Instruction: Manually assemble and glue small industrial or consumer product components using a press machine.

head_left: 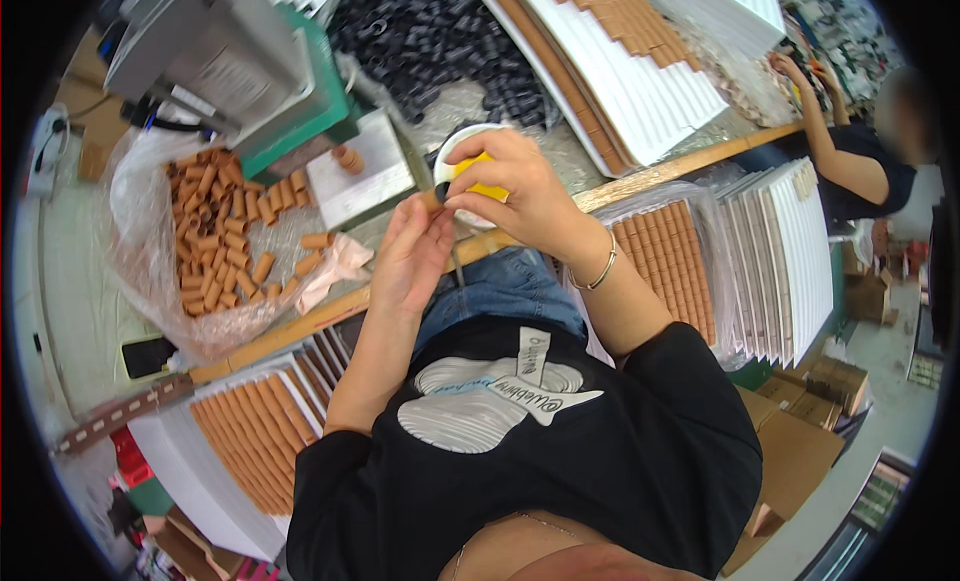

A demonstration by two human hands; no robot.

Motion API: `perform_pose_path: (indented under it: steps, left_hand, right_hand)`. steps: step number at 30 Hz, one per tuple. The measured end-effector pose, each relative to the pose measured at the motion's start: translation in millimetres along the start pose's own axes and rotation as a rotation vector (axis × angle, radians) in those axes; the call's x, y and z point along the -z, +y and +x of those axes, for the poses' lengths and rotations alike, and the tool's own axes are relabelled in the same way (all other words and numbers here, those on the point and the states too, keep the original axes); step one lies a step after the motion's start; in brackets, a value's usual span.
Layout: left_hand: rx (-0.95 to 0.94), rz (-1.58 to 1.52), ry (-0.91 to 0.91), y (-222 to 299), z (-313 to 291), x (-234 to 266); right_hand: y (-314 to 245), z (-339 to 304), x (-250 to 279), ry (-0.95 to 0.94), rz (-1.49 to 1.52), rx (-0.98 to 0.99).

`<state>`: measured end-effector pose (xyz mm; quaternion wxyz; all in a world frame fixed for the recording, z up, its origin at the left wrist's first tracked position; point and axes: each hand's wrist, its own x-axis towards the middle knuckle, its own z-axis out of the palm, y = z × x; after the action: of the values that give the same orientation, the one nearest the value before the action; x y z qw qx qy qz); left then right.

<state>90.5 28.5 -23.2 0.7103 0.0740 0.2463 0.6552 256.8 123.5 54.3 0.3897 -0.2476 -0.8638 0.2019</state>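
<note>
My left hand (pixel 412 249) pinches a short brown tube (pixel 430 200) upright-tilted at its fingertips. Thumb and forefinger of my right hand (pixel 515 181) close on a small black ring-like piece (pixel 442 192) at the tube's end. Whether the piece is on the tube or only touching it, I cannot tell. Just behind my right hand stands a round white tub (pixel 447 159) with something yellow in it, partly hidden by my fingers. To the left, a metal block (pixel 362 186) carries another brown tube (pixel 348 160).
Loose brown tubes (pixel 215 243) fill a clear plastic bag at left, beside a green-and-grey machine (pixel 300 101). Black pieces (pixel 440 41) are heaped at the back. White corrugated trays (pixel 640 91) hold rows of tubes. A co-worker (pixel 860 171) sits at right.
</note>
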Motion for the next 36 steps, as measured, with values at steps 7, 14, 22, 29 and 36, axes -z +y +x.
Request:
perform_pose_path:
  steps: [7, 14, 22, 29, 36]
  left_hand:
    - [-0.051, 0.048, -0.005, 17, 0, -10]
    - [-0.148, 0.094, 0.075, 22, 0, -11]
    - [-0.281, 0.281, 0.135, 30, -1, -16]
    - [-0.470, 0.729, 0.069, 56, -18, -12]
    - [-0.542, 1.400, 0.184, 77, -20, -13]
  right_hand:
    - [144, 43, 95, 0.330, -0.461, -0.477]
    - [215, 43, 112, 0.173, -0.586, -0.826]
    - [26, 18, 40, -0.023, 0.110, -0.286]
    - [-16, 25, -15, -0.207, -0.044, -0.015]
    - [-9, 17, -51, -0.269, -0.021, -0.001]
